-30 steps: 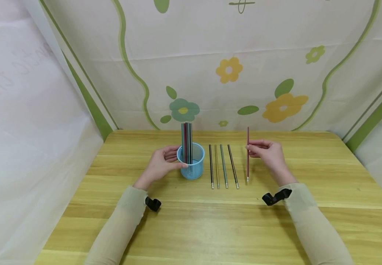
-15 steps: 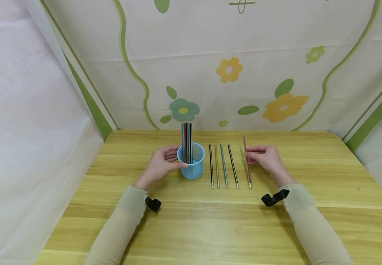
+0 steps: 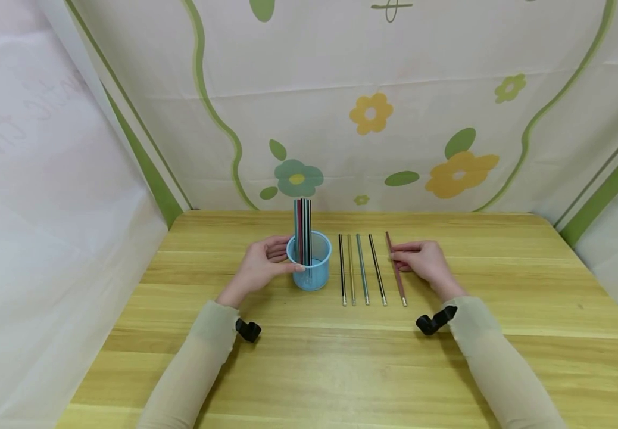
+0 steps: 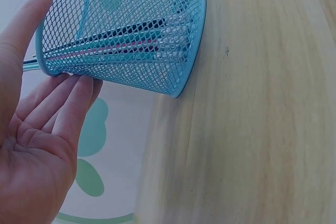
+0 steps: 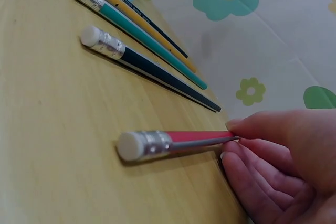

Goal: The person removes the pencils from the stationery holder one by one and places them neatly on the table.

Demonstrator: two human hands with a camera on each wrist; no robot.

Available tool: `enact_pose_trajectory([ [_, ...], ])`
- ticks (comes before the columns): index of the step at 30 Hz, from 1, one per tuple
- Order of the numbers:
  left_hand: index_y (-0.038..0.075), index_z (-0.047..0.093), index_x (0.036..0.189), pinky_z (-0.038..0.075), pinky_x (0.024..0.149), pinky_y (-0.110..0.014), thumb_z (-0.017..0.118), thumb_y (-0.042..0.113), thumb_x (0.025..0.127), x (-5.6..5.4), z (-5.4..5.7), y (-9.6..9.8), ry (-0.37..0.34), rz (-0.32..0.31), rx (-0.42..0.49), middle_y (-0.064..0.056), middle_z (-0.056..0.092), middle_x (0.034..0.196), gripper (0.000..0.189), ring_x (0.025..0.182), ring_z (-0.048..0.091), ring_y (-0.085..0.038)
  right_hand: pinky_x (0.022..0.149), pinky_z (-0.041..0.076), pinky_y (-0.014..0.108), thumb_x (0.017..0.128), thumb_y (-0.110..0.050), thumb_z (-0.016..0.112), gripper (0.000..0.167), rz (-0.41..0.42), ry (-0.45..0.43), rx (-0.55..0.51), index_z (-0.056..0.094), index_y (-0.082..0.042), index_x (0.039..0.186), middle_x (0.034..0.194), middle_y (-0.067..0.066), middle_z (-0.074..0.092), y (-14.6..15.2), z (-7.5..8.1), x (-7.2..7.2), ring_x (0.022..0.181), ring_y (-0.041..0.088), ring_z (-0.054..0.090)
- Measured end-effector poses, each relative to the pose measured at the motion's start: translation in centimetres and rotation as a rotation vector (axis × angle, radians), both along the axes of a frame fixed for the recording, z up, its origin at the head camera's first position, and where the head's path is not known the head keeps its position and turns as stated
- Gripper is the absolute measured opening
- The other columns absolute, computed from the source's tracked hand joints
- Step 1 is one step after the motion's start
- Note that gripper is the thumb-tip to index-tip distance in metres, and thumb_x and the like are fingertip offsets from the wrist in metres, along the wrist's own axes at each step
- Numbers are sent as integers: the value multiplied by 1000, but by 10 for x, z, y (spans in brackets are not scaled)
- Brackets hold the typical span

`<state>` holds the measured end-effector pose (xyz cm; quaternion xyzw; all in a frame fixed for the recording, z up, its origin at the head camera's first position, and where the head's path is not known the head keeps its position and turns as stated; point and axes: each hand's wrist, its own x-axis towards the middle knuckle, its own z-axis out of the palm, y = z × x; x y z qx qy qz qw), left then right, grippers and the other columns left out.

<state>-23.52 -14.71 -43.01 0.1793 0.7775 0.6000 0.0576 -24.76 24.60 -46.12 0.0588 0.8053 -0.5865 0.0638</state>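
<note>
A light-blue mesh pencil cup (image 3: pixel 317 279) stands upright on the table, with several pencils (image 3: pixel 302 229) leaning inside, their eraser ends down. My left hand (image 3: pixel 258 265) holds the cup from its left, thumb at the near rim and fingers against the side, as the left wrist view (image 4: pixel 44 145) shows. My right hand (image 3: pixel 423 263) pinches a red pencil (image 3: pixel 398 277) between thumb and fingertips near its far end. Its white eraser (image 5: pixel 131 146) points toward me, low at the tabletop. Left of it lie a black pencil (image 3: pixel 377 268), a teal one (image 3: pixel 362 268), a yellow one (image 3: pixel 350 268) and another black one (image 3: pixel 342 268).
The wooden table (image 3: pixel 341 369) runs back to a white cloth (image 3: pixel 309 137) printed with flowers. Another cloth panel (image 3: pixel 46 238) hangs on the left. Black wrist mounts (image 3: pixel 248 330) sit on both sleeves.
My right hand has lowered the red pencil and shifted it slightly left, tilting its far end toward the row. The left hand and the cup stay where they were.
</note>
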Motion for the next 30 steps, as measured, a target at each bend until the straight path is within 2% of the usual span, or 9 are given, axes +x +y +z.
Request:
enact_pose_trajectory([
  [10, 1, 58, 140, 52, 102, -35, 91, 16, 80, 0, 1, 0, -9, -4, 6, -13, 63, 136, 70, 121, 62, -28, 65, 62, 28, 92, -12, 76, 30, -37, 8, 121, 72, 9, 114, 90, 16, 75, -11, 6, -1, 72, 17, 72],
  [17, 2, 58, 140, 52, 102, -36, 91, 17, 80, 0, 1, 0, -7, -5, 2, -11, 63, 135, 70, 121, 62, -27, 64, 62, 27, 92, -13, 77, 28, -44, 5, 150, 74, 7, 112, 90, 14, 75, -12, 3, -3, 71, 17, 72],
  [30, 2, 58, 140, 51, 103, -36, 90, 18, 81, 0, 0, 0, 4, -2, -5, -12, 63, 135, 69, 121, 62, -28, 64, 62, 27, 90, -20, 80, 35, -40, 5, 195, 73, 4, 115, 95, 13, 75, -10, 2, -1, 72, 16, 72],
])
